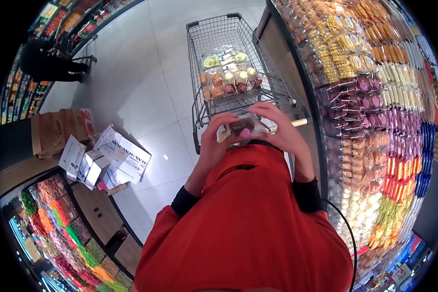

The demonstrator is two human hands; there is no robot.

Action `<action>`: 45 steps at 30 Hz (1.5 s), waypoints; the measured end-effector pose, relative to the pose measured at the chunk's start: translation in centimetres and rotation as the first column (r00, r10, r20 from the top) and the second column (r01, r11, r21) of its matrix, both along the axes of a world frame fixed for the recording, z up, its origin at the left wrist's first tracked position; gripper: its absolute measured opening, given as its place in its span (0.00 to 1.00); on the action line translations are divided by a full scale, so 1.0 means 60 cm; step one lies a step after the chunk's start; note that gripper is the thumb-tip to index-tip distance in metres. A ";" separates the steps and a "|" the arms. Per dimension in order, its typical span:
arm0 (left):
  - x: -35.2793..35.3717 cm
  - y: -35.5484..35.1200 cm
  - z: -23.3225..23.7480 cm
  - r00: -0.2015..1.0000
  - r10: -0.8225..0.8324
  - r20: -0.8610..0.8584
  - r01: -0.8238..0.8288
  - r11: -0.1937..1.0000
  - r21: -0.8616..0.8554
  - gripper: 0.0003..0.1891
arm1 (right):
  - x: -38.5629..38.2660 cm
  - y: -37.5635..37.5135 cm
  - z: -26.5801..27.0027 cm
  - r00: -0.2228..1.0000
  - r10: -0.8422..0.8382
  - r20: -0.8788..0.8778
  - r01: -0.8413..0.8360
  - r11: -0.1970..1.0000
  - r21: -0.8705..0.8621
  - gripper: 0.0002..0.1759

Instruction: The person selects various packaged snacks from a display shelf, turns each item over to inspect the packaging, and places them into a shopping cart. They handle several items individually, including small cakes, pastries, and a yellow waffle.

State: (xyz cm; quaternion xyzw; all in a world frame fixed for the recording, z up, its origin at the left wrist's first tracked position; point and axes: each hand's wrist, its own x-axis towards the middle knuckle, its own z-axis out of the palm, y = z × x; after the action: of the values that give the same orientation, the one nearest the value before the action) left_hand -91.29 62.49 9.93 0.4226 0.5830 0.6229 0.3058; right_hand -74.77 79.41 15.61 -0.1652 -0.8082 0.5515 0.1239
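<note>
Between my hands, close in front of my red top, is a clear-wrapped dark brown cake pack (242,127) with a pink round label. My left hand (219,127) grips its left side, while the fingers of my right hand (273,120) curl over its top and right side. Just beyond stands a wire shopping cart (195,58). Several clear packs of baked goods (233,75) lie in it, some pale green or white on top, others brown with pink labels or orange-brown. Part of the cart's handle (299,122) shows beside my right hand.
A tall shelf of packaged pastries (360,97) runs along the right. On the left, flattened cardboard boxes (126,158) lie by paper bags (58,129) and a bin display of wrapped sweets (65,233). A person in dark clothes (46,61) stands at the far left beside another cart.
</note>
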 end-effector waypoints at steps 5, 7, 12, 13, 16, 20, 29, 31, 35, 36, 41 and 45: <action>0.002 0.007 -0.037 0.987 0.034 0.160 0.008 0.968 -0.252 0.31 | -0.013 0.029 -0.108 0.999 -0.034 0.006 0.034 0.924 -0.382 0.29; 0.007 0.005 -0.087 0.997 0.063 0.055 -0.040 0.938 -0.344 0.31 | -0.029 0.076 -0.186 0.967 -0.254 0.035 0.219 0.749 -0.625 0.24; 0.024 -0.018 -0.199 0.933 -0.168 -0.319 -0.031 0.843 -0.537 0.24 | -0.057 0.239 -0.477 0.756 -0.604 0.253 0.654 0.719 -0.236 0.24; 0.026 -0.014 -0.202 0.932 -0.173 -0.320 -0.032 0.838 -0.545 0.24 | -0.069 0.261 -0.497 0.704 -0.637 0.313 0.677 0.736 -0.025 0.24; 0.033 -0.003 -0.196 0.767 -0.242 -0.594 -0.221 0.769 -0.600 0.22 | -0.153 0.293 -0.434 0.728 -0.544 0.417 0.551 0.827 0.117 0.27; 0.030 0.016 -0.183 0.765 -0.234 -0.600 -0.252 0.748 -0.614 0.20 | -0.200 0.340 -0.605 0.698 -0.483 0.529 0.432 0.873 0.227 0.35; 0.011 0.040 -0.194 0.776 -0.324 -0.540 -0.179 0.709 -0.682 0.16 | -0.204 0.338 -0.738 0.499 -0.505 0.704 0.523 0.824 0.220 0.39; 0.005 0.043 -0.201 0.746 -0.330 -0.579 -0.228 0.689 -0.688 0.15 | -0.211 0.328 -0.684 0.529 -0.597 0.603 0.395 0.802 0.448 0.30; -0.012 0.070 -0.189 0.756 -0.301 -0.581 -0.226 0.713 -0.664 0.12 | -0.164 0.408 -0.498 0.918 -0.254 0.304 0.269 0.963 -0.009 0.19; -0.019 0.077 -0.187 0.748 -0.297 -0.594 -0.225 0.728 -0.647 0.12 | -0.150 0.428 -0.434 0.919 -0.268 0.290 0.278 0.961 0.007 0.19; -0.033 0.098 -0.193 0.720 -0.285 -0.632 -0.275 0.720 -0.637 0.09 | -0.028 0.522 -0.197 0.647 -0.761 -0.053 0.760 0.649 -0.031 0.11; -0.054 0.118 -0.203 0.708 -0.324 -0.627 -0.314 0.651 -0.691 0.11 | 0.059 0.570 -0.170 0.301 -0.953 0.046 0.881 0.259 -0.395 0.15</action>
State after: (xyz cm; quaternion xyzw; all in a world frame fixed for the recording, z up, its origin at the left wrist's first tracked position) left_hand -94.55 69.60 -2.23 0.4603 0.8563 0.1076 0.2080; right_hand -71.20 113.63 5.39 -0.5669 -0.4303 0.5208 0.4715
